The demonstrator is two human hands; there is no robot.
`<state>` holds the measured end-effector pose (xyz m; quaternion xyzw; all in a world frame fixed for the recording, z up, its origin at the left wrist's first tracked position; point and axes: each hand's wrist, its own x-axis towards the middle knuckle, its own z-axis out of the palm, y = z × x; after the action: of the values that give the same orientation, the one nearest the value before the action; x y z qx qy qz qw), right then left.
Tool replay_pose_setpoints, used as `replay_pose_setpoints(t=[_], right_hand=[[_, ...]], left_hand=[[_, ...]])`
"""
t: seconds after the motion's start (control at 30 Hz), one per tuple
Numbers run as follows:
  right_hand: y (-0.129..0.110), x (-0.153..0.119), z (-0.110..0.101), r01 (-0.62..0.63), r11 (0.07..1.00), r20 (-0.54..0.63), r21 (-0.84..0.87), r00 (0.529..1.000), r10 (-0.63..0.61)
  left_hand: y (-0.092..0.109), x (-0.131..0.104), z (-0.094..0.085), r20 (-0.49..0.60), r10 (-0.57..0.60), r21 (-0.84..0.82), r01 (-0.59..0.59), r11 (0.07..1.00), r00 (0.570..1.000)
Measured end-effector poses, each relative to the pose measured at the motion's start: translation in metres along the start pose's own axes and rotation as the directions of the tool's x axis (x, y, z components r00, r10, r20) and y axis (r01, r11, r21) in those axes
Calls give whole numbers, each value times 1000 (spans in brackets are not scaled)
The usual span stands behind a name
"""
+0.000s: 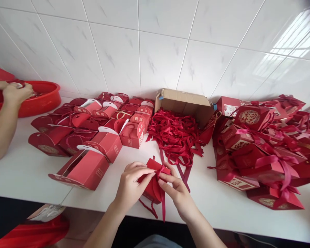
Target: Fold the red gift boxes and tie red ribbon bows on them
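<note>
I have the left hand [134, 182] and right hand [179, 193] angled inward, fingertips pinching a ribbon [163, 206] on the small red box [151, 193] near the front of the tabletop [203, 212]. Directly beyond it I see loose ribbons [175, 129] spilling from a cardboard carton [185, 98], with ribbon-tied boxes [263, 165] right and boxes printed 歡喜 [93, 168] left. Far left, a co-worker's hand [17, 93] is at a red basin [45, 101].

I can't tell whether the ribbon [163, 206] is knotted: fingertips of the left hand [131, 182] and right hand [177, 189] cover it and part of the box [153, 193]. A ribbon heap [174, 132] hides the carton's [187, 102] lower part. The left edge crops my view of the basin [42, 105] and a co-worker's arm [3, 132]; one label's [99, 172] print is too small.
</note>
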<state>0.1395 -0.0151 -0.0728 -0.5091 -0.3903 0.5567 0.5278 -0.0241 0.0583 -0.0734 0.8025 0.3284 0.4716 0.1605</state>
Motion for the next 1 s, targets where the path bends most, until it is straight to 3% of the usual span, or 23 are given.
replay_pose_setpoints(t=[0.17,0.4,0.57,0.73,0.83,1.0], right_hand=[[1,0,-1,1,1000,-1,12,1000,-1],[7,-3,-1,60,995,-1,-80,998,-60],[-1,-3,-11,155,930,35,-334,988,-152],[-5,-1,-21,246,791,-40,-561,946,-323],[-12,-6,-26,286,743,12,-606,936,-351],[-39,-3,-32,353,669,219,-654,935,-278]], left_hand=[[3,2,-4,150,-119,-73,131,989,981],[5,6,-8,251,-131,-40,146,989,959],[5,7,-15,284,-135,-12,144,989,949],[3,11,-21,325,-102,-17,114,993,940],[2,14,-24,351,-81,-27,96,995,933],[2,19,-29,407,-38,-25,53,998,913]])
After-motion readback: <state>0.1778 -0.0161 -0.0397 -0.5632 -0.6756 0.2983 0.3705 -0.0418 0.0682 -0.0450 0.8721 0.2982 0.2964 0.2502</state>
